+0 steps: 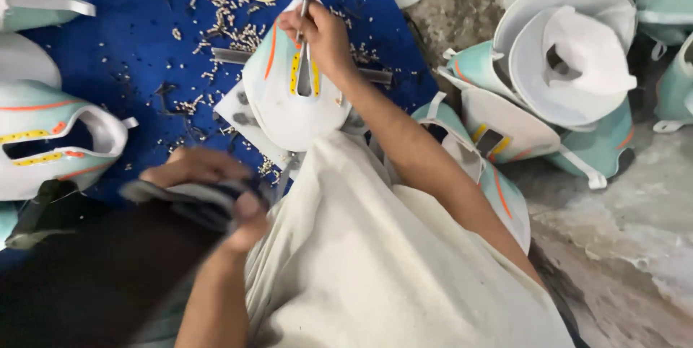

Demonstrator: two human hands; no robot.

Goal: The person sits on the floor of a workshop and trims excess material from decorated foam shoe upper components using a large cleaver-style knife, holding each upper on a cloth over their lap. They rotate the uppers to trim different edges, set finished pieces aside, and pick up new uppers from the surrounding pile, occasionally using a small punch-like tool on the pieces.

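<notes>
- We find the right hand closed in a fist around a thin metal tool, held upright with its tip down in the throat slot of a shoe upper.
- We note that the shoe upper lies on the blue mat, just beyond the cream cloth covering our lap. It is white and pale teal, with yellow strips along both sides of the slot and a thin orange line curving down its left flank.
- We record the left hand low in the view, fingers curled shut on a dark, flat object; motion blur prevents us from telling what kind of object it is.
- We see small pale metal bits scattered across the mat around the upper.
- A second upper of the same colours lies at the mat's left edge, well apart from both hands.
- To the right, on the bare grey floor, we observe a pile of further uppers, several turned to show white lining.
</notes>
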